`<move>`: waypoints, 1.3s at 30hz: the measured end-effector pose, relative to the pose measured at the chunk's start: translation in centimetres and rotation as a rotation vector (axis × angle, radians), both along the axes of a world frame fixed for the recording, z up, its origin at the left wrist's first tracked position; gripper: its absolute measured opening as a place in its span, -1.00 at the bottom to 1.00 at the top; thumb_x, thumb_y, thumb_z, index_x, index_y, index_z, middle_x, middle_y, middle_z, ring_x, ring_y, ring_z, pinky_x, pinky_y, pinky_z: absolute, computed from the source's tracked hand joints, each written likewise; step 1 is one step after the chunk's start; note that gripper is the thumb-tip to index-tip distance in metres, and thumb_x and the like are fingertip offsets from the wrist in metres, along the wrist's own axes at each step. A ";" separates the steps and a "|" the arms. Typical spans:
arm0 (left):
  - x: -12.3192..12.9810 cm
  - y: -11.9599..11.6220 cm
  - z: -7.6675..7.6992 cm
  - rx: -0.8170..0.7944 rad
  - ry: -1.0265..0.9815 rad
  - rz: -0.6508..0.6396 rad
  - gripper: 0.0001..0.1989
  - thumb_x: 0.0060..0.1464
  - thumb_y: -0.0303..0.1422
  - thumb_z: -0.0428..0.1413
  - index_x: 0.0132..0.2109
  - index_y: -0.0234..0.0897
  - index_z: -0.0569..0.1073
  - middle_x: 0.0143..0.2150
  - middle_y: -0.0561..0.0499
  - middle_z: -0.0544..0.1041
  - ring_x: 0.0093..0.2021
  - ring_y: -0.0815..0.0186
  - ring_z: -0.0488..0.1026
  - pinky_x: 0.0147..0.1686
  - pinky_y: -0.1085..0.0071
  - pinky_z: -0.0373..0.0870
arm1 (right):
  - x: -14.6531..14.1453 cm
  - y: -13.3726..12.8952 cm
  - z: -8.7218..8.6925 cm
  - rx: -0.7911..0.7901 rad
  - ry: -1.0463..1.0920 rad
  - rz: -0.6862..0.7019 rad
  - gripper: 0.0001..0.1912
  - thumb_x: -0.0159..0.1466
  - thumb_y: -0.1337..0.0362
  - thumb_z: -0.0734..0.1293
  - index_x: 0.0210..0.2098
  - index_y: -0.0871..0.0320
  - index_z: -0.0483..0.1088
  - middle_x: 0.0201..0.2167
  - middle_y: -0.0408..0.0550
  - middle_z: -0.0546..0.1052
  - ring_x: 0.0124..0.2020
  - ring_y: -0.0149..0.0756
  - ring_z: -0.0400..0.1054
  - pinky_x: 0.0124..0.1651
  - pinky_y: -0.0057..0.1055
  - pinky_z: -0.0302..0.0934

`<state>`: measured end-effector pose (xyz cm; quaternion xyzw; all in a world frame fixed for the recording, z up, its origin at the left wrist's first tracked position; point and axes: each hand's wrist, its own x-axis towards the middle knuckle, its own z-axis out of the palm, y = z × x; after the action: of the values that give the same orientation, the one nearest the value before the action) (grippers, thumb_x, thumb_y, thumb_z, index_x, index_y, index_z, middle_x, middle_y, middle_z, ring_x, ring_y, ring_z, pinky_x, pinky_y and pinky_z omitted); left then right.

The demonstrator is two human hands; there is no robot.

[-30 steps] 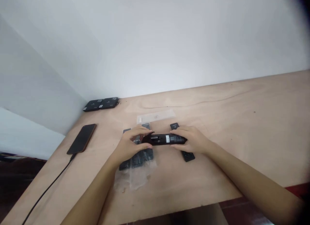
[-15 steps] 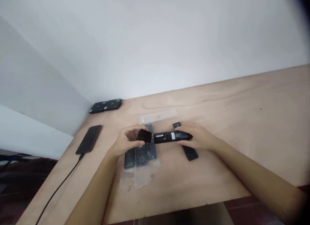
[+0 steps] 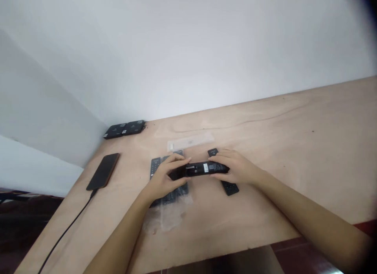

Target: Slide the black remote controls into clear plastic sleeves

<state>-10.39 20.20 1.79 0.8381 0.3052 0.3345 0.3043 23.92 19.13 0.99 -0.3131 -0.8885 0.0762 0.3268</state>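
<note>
Two flat cases (image 3: 124, 129) sit in the far left corner of the worktop (image 3: 279, 148); a phone (image 3: 103, 171) lies near the left edge, its cable (image 3: 67, 230) running toward the near edge. Mid-worktop, remotes (image 3: 155, 166) lie on a plastic bag (image 3: 173, 217), with a plastic strip (image 3: 190, 141) behind them and another remote (image 3: 231, 188) to the right.

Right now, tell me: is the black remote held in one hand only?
No, the left hand and right hand both grip the remote.
</note>
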 end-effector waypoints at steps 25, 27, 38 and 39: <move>1.8 -1.4 -0.1 0.297 0.018 -0.018 -0.50 0.27 -0.44 0.48 0.30 -0.06 0.66 0.17 -0.14 0.64 -0.10 0.23 0.65 -0.07 0.25 0.70 | -1.7 -1.2 -0.5 -0.018 0.130 0.068 -0.71 0.47 0.14 0.53 0.12 0.12 0.61 -0.15 0.09 0.72 -0.14 0.00 0.64 0.00 -0.09 0.55; 1.9 -1.4 -0.1 0.301 0.007 -0.028 -0.48 0.30 -0.45 0.46 0.33 -0.04 0.63 0.18 -0.15 0.64 -0.08 0.22 0.66 -0.05 0.24 0.70 | -1.8 -1.2 -0.5 -0.014 0.142 0.061 -0.69 0.47 0.14 0.53 0.14 0.10 0.61 -0.12 0.09 0.73 -0.13 0.00 0.65 0.02 -0.08 0.56; 2.9 -2.5 0.9 0.251 0.034 0.065 -0.70 0.50 -0.35 0.27 0.29 -0.18 0.64 0.02 -0.11 0.77 -0.07 0.19 0.74 -0.06 0.31 0.68 | -1.4 -0.9 0.2 0.157 0.053 -0.009 -0.75 0.61 0.09 0.43 0.07 0.13 0.64 -0.26 0.03 0.74 -0.28 -0.10 0.63 -0.12 -0.17 0.50; 3.0 -2.7 1.1 0.229 0.025 0.090 -0.76 0.52 -0.33 0.26 0.23 -0.18 0.67 -0.02 -0.09 0.79 -0.11 0.20 0.75 -0.10 0.33 0.68 | -1.6 -1.0 0.3 0.191 0.070 -0.022 -0.75 0.62 0.10 0.43 0.12 0.11 0.62 -0.25 0.03 0.74 -0.25 -0.10 0.63 -0.08 -0.16 0.51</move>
<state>-7.36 17.55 2.91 0.8569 0.3061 0.3700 0.1873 22.29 18.10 1.28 -0.2874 -0.8764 -0.0013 0.3865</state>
